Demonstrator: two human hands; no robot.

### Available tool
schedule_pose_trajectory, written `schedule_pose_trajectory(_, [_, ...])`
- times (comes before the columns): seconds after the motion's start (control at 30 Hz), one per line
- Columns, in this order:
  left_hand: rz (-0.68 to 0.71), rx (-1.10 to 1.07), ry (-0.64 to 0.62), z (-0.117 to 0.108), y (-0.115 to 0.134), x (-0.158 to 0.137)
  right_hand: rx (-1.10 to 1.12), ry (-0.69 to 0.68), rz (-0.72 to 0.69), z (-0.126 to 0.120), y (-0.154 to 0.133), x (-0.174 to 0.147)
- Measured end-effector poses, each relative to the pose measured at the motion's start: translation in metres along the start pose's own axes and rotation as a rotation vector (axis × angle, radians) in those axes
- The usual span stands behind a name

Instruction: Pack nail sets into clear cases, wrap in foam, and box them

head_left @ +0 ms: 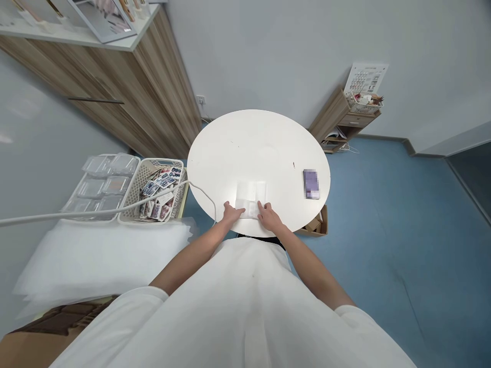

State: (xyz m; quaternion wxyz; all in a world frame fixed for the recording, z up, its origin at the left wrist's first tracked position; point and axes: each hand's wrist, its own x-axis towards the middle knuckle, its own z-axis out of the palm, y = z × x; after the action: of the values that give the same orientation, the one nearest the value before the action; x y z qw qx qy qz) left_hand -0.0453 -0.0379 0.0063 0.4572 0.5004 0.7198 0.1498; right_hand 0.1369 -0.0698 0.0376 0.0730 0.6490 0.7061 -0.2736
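A thin, whitish, see-through sheet, which looks like plastic or foam wrap, lies near the front edge of the round white table. Its near part shows a crosswise fold, and a crease runs up it. At its left near corner, my left hand rests with thumb and forefinger apart, the thumb reaching onto the folded part. My right hand touches the right near side with an outstretched forefinger; its other fingers are partly curled. What lies inside the sheet, if anything, cannot be made out.
A purple box, partly blurred, lies on the table's right. Left stand a white basket of printed packs, clear plastic boxes and a stack of white sheets. A white cable crosses to the table edge. A cardboard box sits below right.
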Motion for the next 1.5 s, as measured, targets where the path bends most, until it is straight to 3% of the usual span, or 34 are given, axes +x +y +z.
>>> schedule_pose_trajectory(0.17, [0.027,-0.02,-0.246,-0.02,0.009,0.0,0.003,0.013,-0.038,-0.005,0.002,-0.002])
schedule_pose_trajectory(0.4, [0.302,0.234,-0.194,-0.007,0.044,-0.013,0.0,-0.016,-0.052,-0.005,-0.003,0.006])
schedule_pose_trajectory(0.67, [0.353,0.47,-0.139,0.029,0.057,-0.015,0.218,0.015,0.018,0.003,-0.002,0.014])
schedule_pose_trajectory(1.0, [0.386,0.532,-0.164,0.04,0.051,-0.015,0.446,0.08,0.022,0.008,0.003,0.015])
schedule_pose_trajectory(1.1, [0.411,0.533,-0.199,0.039,0.048,-0.017,0.63,0.044,0.02,0.005,0.012,0.016])
schedule_pose_trajectory(1.23, [0.506,0.52,-0.192,0.04,0.041,-0.027,0.926,-0.027,0.122,0.0,0.015,0.023])
schedule_pose_trajectory(1.37, [0.684,0.484,-0.161,0.038,0.024,-0.04,0.785,0.127,0.223,0.005,0.008,0.031])
schedule_pose_trajectory(1.5, [0.765,0.352,-0.124,0.027,0.009,-0.037,0.684,0.172,0.188,0.014,0.007,0.034])
